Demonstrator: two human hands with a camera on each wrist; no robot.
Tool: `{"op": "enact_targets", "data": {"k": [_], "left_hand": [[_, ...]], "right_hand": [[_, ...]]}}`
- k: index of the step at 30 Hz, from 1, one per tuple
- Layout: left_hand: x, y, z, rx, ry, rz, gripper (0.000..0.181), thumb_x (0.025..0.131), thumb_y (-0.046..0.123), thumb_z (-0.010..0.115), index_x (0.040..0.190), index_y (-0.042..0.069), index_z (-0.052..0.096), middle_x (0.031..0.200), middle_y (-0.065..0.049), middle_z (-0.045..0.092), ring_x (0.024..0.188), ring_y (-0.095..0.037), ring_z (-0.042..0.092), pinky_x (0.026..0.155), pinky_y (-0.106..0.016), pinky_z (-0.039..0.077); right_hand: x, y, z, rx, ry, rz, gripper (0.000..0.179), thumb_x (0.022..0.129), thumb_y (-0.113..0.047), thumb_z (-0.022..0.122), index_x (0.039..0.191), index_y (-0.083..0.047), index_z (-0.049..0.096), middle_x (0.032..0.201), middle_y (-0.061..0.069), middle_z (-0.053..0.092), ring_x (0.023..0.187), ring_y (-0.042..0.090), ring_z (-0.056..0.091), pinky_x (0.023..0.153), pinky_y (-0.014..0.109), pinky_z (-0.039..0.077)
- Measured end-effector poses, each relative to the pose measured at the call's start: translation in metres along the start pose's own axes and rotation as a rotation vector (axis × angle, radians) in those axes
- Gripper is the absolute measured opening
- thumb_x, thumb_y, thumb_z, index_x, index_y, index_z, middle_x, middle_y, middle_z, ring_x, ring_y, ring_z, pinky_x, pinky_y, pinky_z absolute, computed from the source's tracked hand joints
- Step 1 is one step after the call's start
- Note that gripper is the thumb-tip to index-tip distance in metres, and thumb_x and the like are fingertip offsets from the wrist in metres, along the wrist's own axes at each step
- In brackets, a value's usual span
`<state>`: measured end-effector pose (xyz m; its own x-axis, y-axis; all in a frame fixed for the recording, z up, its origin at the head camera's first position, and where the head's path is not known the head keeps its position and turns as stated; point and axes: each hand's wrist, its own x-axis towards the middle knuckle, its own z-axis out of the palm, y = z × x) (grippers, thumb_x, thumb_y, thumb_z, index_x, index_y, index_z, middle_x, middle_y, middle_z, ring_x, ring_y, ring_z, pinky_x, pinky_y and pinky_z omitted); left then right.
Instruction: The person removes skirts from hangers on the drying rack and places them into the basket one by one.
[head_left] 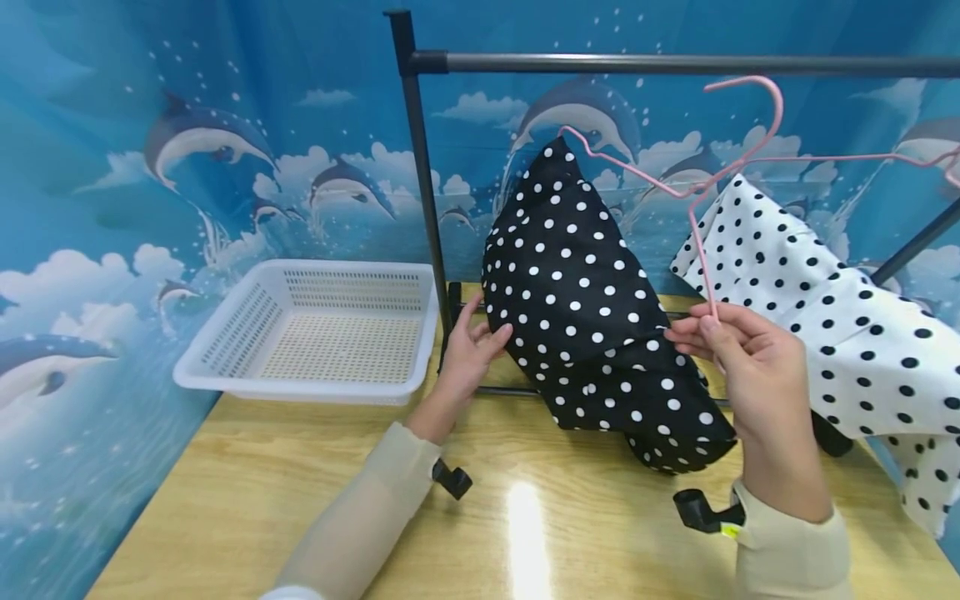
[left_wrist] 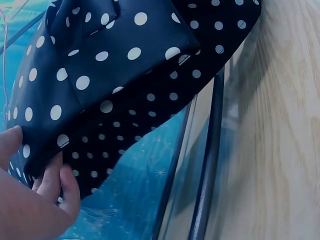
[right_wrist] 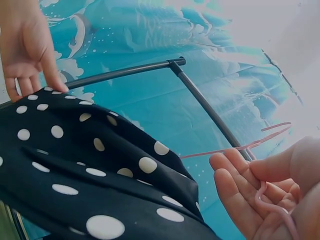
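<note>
Pinching one arm of a pink hanger [head_left: 696, 190] in the right grip [head_left: 757, 358], closing thumb onto fingers around the thin rod while leaving the palm partly uncurled. Holding the left edge of a black cloth with white dots [head_left: 577, 308] in the left grip [head_left: 467, 346], laying the thumb on the front and tucking fingers behind; not revealing how firmly. Suspending the cloth between both grips, rightward of the left one and leftward of the right one. Slanting its long axis from the far top corner, at the hanger's left end, down toward the near right, above the surface [head_left: 615, 517]. Tilting the hanger, showing its hook apparently just below the bar of a dark rack [head_left: 675, 64]. Turning chiefly, by the look of it, on the hanger's pinched arm and the cloth's right edge, lying just left of the right grip and so nearer to the right hand. Not making clear any contact of the right fingertips with that edge. Seeing a white basket [head_left: 292, 387] farther left.
</note>
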<state>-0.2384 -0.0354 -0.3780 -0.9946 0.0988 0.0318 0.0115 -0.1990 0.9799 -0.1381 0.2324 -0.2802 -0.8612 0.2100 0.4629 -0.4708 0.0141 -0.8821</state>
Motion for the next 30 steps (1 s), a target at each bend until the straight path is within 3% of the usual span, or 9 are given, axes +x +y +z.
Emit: {"op": "enact_targets", "data": {"k": [8, 14, 20, 30], "left_hand": [[-0.008, 0.012, -0.004, 0.131, -0.006, 0.128, 0.076, 0.088, 0.007, 0.071, 0.152, 0.008, 0.030, 0.109, -0.015, 0.060, 0.089, -0.013, 0.060, 0.072, -0.018, 0.051], [-0.011, 0.017, -0.006, 0.204, -0.041, 0.163, 0.079, 0.087, 0.007, 0.073, 0.152, 0.006, 0.028, 0.111, -0.014, 0.056, 0.089, -0.013, 0.054, 0.074, -0.018, 0.049], [-0.013, 0.019, -0.005, 0.247, -0.027, 0.211, 0.072, 0.088, 0.008, 0.072, 0.149, 0.005, 0.035, 0.104, -0.016, 0.058, 0.083, -0.014, 0.055, 0.070, -0.019, 0.049], [-0.011, 0.011, -0.006, 0.613, 0.033, 0.401, 0.056, 0.088, 0.015, 0.070, 0.140, 0.004, 0.051, 0.108, -0.018, 0.058, 0.080, -0.024, 0.059, 0.073, -0.032, 0.053]], "right_hand": [[0.001, 0.003, -0.003, 0.007, -0.002, 0.029, 0.014, 0.095, -0.004, 0.059, 0.100, 0.008, 0.065, 0.084, 0.009, 0.073, 0.078, 0.016, 0.072, 0.072, 0.026, 0.056], [0.001, 0.004, -0.004, 0.013, -0.010, 0.046, 0.013, 0.096, -0.003, 0.058, 0.100, 0.007, 0.065, 0.083, 0.008, 0.073, 0.078, 0.015, 0.072, 0.072, 0.026, 0.056], [0.000, 0.005, -0.004, 0.006, -0.006, 0.058, 0.014, 0.096, -0.005, 0.058, 0.100, 0.006, 0.065, 0.084, 0.008, 0.073, 0.078, 0.015, 0.072, 0.072, 0.026, 0.056], [-0.002, 0.006, 0.000, 0.029, -0.018, 0.073, 0.013, 0.096, -0.004, 0.057, 0.101, 0.006, 0.065, 0.084, 0.007, 0.073, 0.078, 0.015, 0.072, 0.072, 0.025, 0.056]]}}
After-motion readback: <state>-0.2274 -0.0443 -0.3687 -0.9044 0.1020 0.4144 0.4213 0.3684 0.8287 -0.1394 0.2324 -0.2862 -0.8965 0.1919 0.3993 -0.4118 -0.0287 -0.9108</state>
